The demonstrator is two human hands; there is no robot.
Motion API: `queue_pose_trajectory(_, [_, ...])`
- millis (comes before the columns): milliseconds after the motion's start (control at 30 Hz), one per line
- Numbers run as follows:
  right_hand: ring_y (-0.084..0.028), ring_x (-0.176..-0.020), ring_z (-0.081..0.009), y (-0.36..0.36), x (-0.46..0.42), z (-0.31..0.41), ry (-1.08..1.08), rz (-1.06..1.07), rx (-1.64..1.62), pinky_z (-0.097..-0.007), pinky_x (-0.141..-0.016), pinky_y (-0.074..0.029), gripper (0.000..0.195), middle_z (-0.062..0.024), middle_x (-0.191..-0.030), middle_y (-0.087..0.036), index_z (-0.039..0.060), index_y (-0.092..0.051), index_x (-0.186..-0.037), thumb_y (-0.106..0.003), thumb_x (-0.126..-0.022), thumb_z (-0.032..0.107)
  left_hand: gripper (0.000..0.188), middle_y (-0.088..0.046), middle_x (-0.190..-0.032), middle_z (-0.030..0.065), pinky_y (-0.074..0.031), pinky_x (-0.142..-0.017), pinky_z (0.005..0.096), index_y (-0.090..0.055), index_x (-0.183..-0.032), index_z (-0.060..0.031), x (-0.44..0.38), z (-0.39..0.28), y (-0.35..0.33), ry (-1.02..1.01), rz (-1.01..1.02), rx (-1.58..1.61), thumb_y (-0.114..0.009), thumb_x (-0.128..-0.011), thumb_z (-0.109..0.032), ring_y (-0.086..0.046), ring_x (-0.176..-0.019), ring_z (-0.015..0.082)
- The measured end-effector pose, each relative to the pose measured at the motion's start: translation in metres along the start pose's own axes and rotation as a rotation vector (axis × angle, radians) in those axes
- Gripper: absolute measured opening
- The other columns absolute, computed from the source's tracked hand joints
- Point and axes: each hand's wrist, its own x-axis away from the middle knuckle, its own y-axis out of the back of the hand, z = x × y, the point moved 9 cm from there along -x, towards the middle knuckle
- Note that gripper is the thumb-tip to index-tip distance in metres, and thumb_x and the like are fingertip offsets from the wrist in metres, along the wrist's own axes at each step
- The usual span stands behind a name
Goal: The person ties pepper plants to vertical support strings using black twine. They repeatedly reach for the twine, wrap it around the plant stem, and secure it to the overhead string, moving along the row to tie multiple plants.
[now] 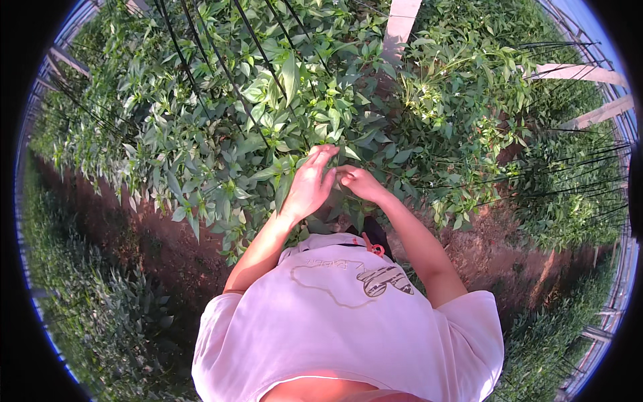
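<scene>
Leafy green plants that look like pepper plants [281, 120] stand in a dense row right in front of me. My left hand [310, 182] reaches into their near side, back of the hand up, its fingers bent over the leaves. Close beside its thumb is my right hand [359, 183], with the fingers curled inward among the stems. The fingertips of both hands nearly meet. Leaves and the fingers themselves hide whatever may lie between them, so I cannot tell whether either hand grips a stem.
Dark strings [258, 47] slant down into the foliage. A pale post [400, 25] rises beyond the row, and curved pale supports [577, 73] stand at right. Brown soil paths [173, 241] run along the row's near side. More plants [115, 311] grow at lower left.
</scene>
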Motion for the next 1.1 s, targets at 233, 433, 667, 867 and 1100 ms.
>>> queue_pose_trajectory(233, [-0.055, -0.123, -0.0351, -0.006, 0.024, -0.001, -0.157, -0.022, 0.67, -0.048, -0.106, -0.041, 0.042, -0.0152, -0.123, -0.061, 0.015, -0.067, -0.126, -0.073, -0.089, 0.032, 0.048, -0.056, -0.129, 0.0195, -0.046, -0.105, 0.0425, -0.054, -0.135, -0.0028, 0.001, 0.075, 0.088, 0.227, -0.209, -0.125, -0.059, -0.089, 0.006, -0.057, -0.122, 0.0398])
queue_pose_trajectory(433, [-0.053, -0.122, -0.0356, 0.041, 0.024, 0.091, 0.259, -0.462, 0.793, -0.0505, -0.107, -0.039, 0.038, -0.0161, -0.131, -0.058, 0.0079, -0.068, -0.117, -0.078, -0.081, 0.014, 0.041, -0.06, -0.122, 0.02, -0.047, -0.101, 0.0422, -0.055, -0.133, -0.002, 0.037, 0.094, 0.117, 0.262, -0.249, -0.24, -0.052, -0.093, 0.004, -0.06, -0.115, 0.0392])
queue_pose_trajectory(667, [-0.067, -0.088, -0.0353, -0.016, -0.007, 0.131, 0.492, -0.09, 0.199, -0.043, -0.078, -0.054, 0.021, -0.014, -0.101, -0.067, 0.0034, -0.067, -0.109, -0.063, -0.089, -0.002, 0.025, -0.071, -0.106, 0.0139, -0.053, -0.091, 0.0328, -0.067, -0.116, 0.002, 0.055, 0.066, 0.113, 0.366, -0.227, 0.048, -0.05, -0.098, 0.006, -0.069, -0.099, 0.0217])
queue_pose_trajectory(867, [-0.063, -0.105, -0.0341, -0.06, -0.029, 0.126, 0.571, 0.041, 0.333, -0.0424, -0.091, -0.053, 0.054, -0.01, -0.123, -0.064, 0.0109, -0.063, -0.128, -0.064, -0.077, -0.007, 0.031, -0.067, -0.128, 0.0153, -0.052, -0.099, 0.0342, -0.058, -0.134, 0.0047, 0.054, 0.037, 0.133, 0.403, -0.217, 0.472, -0.047, -0.107, -0.006, -0.067, -0.111, 0.0209])
queue_pose_trajectory(1100, [-0.061, -0.107, -0.0293, -0.028, -0.011, 0.072, 0.629, -0.009, 0.252, -0.0355, -0.086, -0.051, 0.047, -0.0101, -0.128, -0.06, 0.0095, -0.067, -0.123, -0.06, -0.08, -0.007, 0.057, -0.06, -0.137, 0.0178, -0.046, -0.109, 0.0384, -0.038, -0.15, 0.006, -0.013, 0.088, 0.056, 0.485, 0.016, 0.162, -0.059, -0.102, -0.017, -0.058, -0.128, 0.0266])
